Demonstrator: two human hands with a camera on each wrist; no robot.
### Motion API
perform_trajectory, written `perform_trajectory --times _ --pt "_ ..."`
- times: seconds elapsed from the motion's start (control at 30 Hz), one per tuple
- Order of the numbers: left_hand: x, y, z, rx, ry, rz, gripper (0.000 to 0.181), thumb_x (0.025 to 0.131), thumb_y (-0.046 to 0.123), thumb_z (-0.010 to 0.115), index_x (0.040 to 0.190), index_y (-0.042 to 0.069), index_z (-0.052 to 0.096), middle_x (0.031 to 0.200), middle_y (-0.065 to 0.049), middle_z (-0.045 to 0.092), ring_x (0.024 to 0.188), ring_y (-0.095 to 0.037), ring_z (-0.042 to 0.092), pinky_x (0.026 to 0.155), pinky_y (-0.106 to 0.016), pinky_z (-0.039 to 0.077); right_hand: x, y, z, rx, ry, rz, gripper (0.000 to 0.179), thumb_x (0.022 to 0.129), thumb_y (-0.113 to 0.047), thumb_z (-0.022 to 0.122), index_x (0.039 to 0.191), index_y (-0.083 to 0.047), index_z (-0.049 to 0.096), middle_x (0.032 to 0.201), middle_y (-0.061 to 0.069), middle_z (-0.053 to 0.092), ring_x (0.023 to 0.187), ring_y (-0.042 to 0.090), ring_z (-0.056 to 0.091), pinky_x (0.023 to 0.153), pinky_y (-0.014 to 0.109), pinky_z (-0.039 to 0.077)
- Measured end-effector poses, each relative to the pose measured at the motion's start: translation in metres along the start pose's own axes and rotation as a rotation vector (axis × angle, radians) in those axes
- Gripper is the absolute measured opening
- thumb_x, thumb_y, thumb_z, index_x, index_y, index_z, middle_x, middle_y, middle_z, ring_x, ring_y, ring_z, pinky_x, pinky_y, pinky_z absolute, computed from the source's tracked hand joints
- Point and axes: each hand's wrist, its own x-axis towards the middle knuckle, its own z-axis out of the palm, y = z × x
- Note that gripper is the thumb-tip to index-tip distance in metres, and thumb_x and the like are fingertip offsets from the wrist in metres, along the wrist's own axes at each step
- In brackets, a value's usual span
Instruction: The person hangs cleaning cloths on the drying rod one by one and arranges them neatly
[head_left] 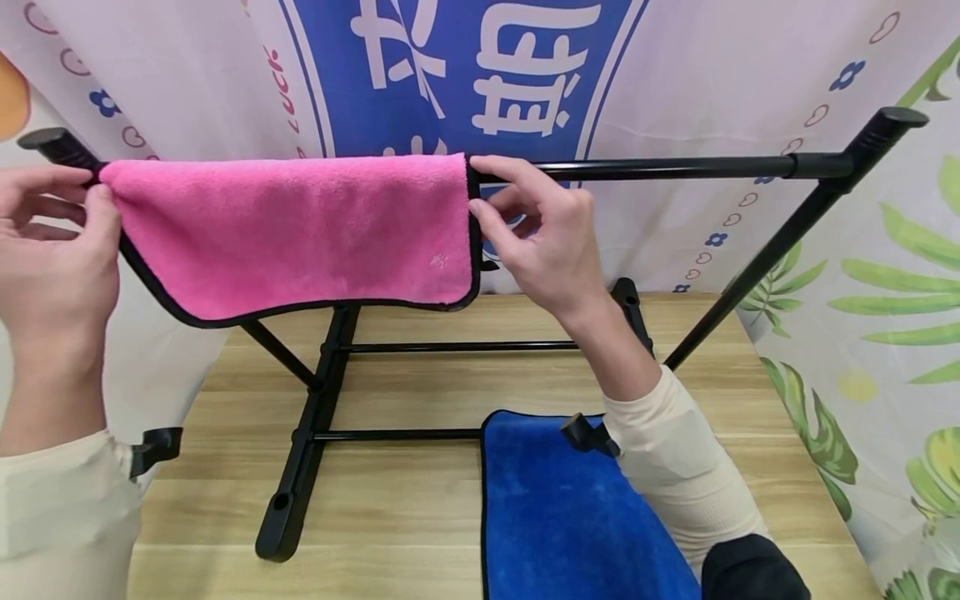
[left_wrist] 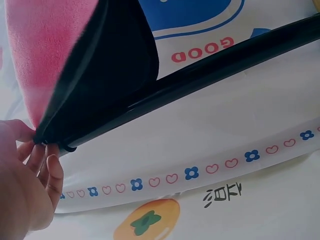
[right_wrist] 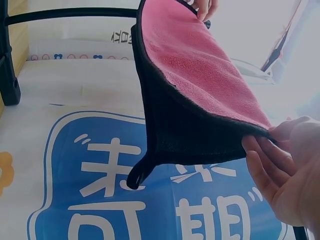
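Note:
A pink plush towel with black edging hangs folded over the top bar of a black metal rack. At the towel's upper left corner my left hand pinches the fold, close to the bar's end. My right hand pinches the upper right edge between thumb and fingers. Seen from the right wrist, the towel's dark back half hangs behind the bar, with a small black loop at its corner. The left wrist view shows my fingertips on the gathered corner, beside the bar.
A blue towel with black edging lies on the wood-patterned surface below my right forearm. The rack's foot stands at left, its slanted post at right. Printed curtains hang close behind.

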Motion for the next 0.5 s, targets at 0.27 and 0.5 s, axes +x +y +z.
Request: perform_trajectory --times 0.27,0.5 --pt "-0.005 0.007 -0.001 0.055 0.002 0.006 0.023 0.101 0.03 0.061 0.12 0.03 0.073 0.1 0.03 0.053 0.087 0.012 0.051 0.075 -0.013 0.039 -0.003 0.0 -0.006 -0.015 0.001 0.008 0.03 0.093 0.0 0.072 0.122 0.007 0.07 0.081 0.014 0.076 0.064 0.017 0.07 0.06 0.019 0.056" --pt "-0.007 -0.001 -0.002 0.005 -0.002 -0.039 0.025 0.101 0.023 0.06 0.123 0.029 0.071 0.099 0.027 0.056 0.092 0.011 0.057 0.076 -0.012 0.043 -0.008 0.001 -0.012 -0.041 0.003 -0.005 0.029 0.093 0.0 0.071 0.121 0.007 0.07 0.083 0.014 0.077 0.063 0.017 0.071 0.06 0.019 0.056"
